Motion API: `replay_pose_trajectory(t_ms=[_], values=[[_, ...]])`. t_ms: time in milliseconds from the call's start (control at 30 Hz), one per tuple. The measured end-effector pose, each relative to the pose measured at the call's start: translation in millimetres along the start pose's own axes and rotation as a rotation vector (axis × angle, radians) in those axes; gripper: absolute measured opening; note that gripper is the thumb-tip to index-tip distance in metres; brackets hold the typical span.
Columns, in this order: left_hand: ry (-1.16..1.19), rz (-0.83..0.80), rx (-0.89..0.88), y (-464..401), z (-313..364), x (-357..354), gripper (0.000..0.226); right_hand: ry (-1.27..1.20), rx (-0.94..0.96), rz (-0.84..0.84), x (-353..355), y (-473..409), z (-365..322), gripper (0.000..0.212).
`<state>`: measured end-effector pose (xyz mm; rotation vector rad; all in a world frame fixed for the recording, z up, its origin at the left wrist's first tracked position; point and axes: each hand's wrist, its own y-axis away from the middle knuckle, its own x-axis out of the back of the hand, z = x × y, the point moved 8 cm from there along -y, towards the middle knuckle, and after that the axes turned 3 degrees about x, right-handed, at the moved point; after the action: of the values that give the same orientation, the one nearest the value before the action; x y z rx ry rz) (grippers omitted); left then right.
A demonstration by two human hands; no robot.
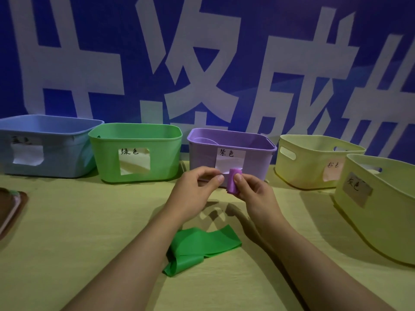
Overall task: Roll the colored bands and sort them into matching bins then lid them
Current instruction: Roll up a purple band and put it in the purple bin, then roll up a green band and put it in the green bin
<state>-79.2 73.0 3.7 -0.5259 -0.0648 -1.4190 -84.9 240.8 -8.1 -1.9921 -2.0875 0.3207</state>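
Purple band (pixel 233 181) rolled, pinched between both hands: right hand (pixel 253 194) grips roll, left hand (pixel 195 189) pinches its loose end. Green band (pixel 202 245) loose on tabletop (pixel 89 232), below hands. Purple bin (pixel 231 151) just behind hands.

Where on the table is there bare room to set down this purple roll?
Bare cloth lies left of the green band, in front of the blue bin and green bin. Bins crowd the back and right; a tray takes the left edge.
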Motion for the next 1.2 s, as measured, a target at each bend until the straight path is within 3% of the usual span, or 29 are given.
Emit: replay_pose_trajectory(t_ms=[200, 367, 633, 933, 1200], values=[[-0.075, 0.066, -0.013, -4.6, -6.7, 15.4, 0.037, 0.285, 0.102, 0.001, 0.2, -21.6, -22.8, 0.016], [-0.069, 0.119, -0.009, -9.8, -11.2, 27.5, 0.040, 0.469, 0.208, -0.001, -4.6, -61.8, -69.4, 0.034], [-0.075, 0.194, 0.007, -14.6, -21.1, 38.1, 0.041, 0.858, 0.149, -0.153, -21.8, -143.6, -83.1, 0.044], [-0.017, 0.258, 0.064, -17.6, -35.1, 48.6, 0.035, 1.022, -0.120, -0.277, -19.4, -212.4, -49.1, 0.045], [-0.028, 0.250, 0.066, -17.1, -34.4, 45.6, 0.036, 0.977, -0.089, -0.251, -15.5, -218.4, -45.0, 0.035]])
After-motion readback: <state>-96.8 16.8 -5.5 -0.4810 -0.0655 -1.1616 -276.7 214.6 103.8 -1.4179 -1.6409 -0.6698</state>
